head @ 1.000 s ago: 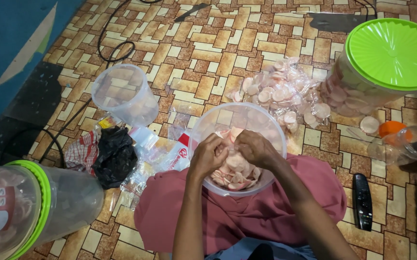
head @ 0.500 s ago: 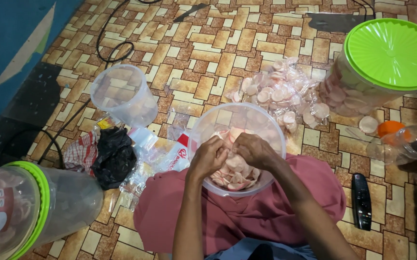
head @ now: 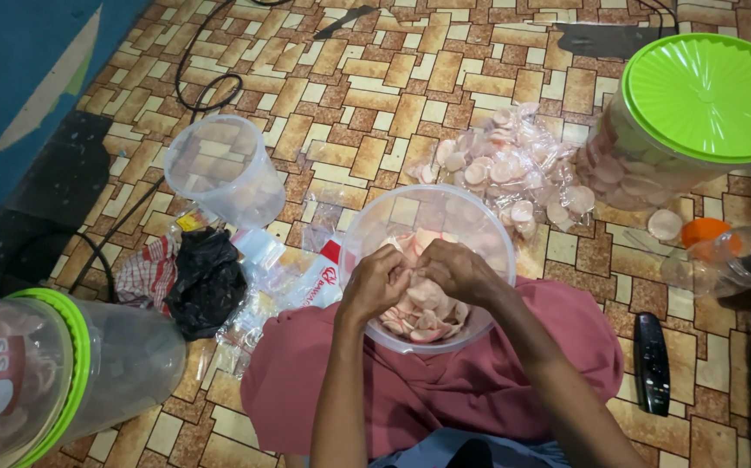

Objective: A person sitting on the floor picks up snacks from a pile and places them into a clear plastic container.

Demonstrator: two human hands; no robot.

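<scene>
A clear plastic bowl [head: 427, 227] rests on the person's lap over pink cloth [head: 427, 390], part filled with pale pink and white crackers [head: 423, 308]. Both hands are inside it: the left hand [head: 375, 282] and right hand [head: 458, 270] meet with fingers curled together over the crackers; whether they pinch one I cannot tell. Two green-lidded jars [head: 696, 113] stand nearby, one empty clear tub [head: 226, 169], one black remote [head: 651, 362]. Bagged crackers [head: 514, 169] lie on the brown patterned tile floor [head: 375, 104].
</scene>
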